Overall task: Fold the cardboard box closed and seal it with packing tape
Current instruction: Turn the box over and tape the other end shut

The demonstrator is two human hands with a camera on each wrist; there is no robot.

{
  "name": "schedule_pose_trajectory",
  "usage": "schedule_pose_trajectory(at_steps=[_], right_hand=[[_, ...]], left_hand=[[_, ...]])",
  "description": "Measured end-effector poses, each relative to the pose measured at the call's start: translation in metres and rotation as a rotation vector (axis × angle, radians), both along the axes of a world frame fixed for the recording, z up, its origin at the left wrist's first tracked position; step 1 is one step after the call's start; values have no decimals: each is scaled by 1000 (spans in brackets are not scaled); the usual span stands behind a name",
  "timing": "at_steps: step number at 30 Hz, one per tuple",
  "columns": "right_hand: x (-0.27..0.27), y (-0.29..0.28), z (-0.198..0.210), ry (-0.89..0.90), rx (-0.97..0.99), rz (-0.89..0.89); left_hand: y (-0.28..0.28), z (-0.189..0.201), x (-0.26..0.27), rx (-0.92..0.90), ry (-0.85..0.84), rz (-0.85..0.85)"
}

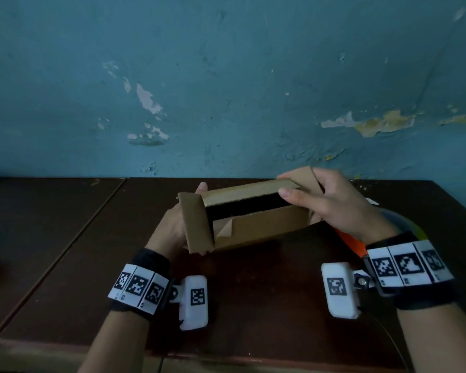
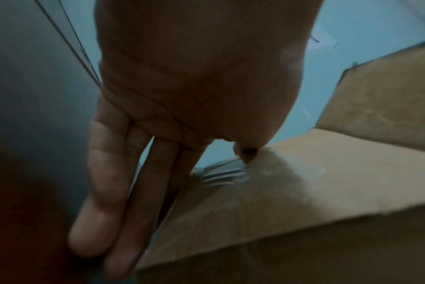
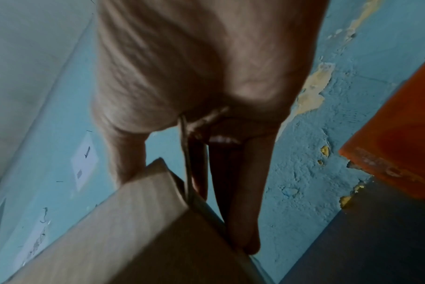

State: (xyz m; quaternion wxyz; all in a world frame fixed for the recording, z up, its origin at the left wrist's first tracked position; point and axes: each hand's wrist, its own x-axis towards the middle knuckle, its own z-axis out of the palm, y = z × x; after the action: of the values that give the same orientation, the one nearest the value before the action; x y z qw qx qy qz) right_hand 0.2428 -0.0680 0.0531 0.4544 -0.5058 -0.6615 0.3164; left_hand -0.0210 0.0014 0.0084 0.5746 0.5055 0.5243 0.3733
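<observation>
We hold the cardboard box (image 1: 253, 219) just above the dark worktop (image 1: 65, 251), near its middle, one hand at each short end, so that the open top faces us and the flaps can be worked shut. Our left hand (image 1: 172, 224) cups the end at nine o'clock: its fingers (image 2: 97, 192) lie straight and pressed together behind the box wall, with the thumb tip bearing on the cardboard, which steadies the box while the end flap (image 1: 197, 224) stands out toward us. Our right hand (image 1: 331, 205) takes the end at three o'clock, thumb on the near side and fingers (image 3: 243, 192) reaching along the far side, pinching the upright end flap (image 1: 304, 176) there. The far long flap (image 1: 248, 191) leans partly over the opening, while the near one (image 1: 261, 224) seems to hang down the front, though the dim light leaves that uncertain. We judge the folding barely begun, since a dark gap shows between the long flaps and no new tape crosses them.

Old clear tape (image 2: 221, 176) wrinkles at the left corner. At four o'clock, just behind our right wrist, lies an orange thing (image 1: 353, 243), likely the tape dispenser. A peeling blue wall (image 1: 226, 76) stands at twelve o'clock. Nothing blocks the flaps except our own hands, which must let go of the ends before the flaps can drop.
</observation>
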Motion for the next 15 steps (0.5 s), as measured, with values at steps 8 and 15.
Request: schedule_pose_trajectory(at_steps=[8,15], right_hand=[[-8,-2,5,-6,-34,-51],[-4,-6,13,-108,-76,-224]], left_hand=[[9,-13,-17,183,135,88],[-1,22,-9,212,-72,22]])
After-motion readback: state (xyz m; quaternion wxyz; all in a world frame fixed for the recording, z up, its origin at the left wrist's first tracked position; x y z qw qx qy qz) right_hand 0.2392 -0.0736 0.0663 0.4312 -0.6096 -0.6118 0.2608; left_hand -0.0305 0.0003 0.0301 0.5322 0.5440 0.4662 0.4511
